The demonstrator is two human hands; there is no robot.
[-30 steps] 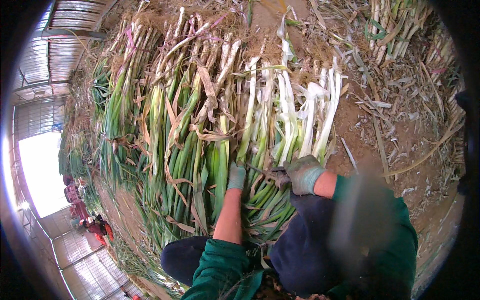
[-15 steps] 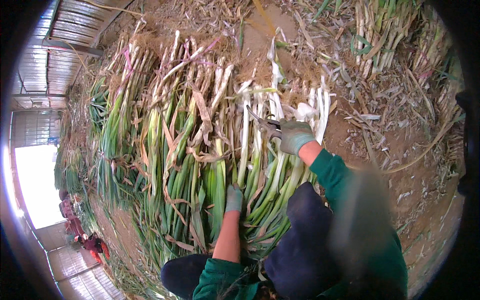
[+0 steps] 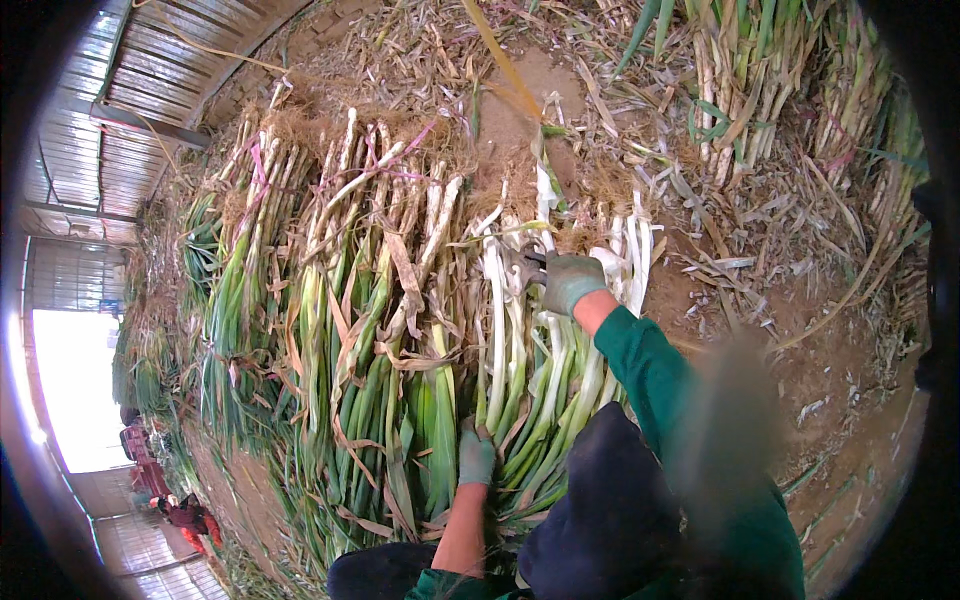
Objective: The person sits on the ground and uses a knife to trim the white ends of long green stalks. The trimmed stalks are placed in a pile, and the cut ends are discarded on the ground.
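Now one right hand (image 3: 574, 283), fingers round one dark tool (image 3: 536, 259); one left hand (image 3: 476, 458) among leeks (image 3: 498, 350), fingers unclear.

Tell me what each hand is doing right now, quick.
Left hand: at the long green-and-white stalks; whether it grips any cannot be told.
Right hand: closed, holding a dark tool, mostly hidden.

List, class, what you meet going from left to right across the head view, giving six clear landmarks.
Bright opening → distant person → leftmost pink tie → gloved left hand → gloved right hand → upper-right bundle of stalks with a green tie.
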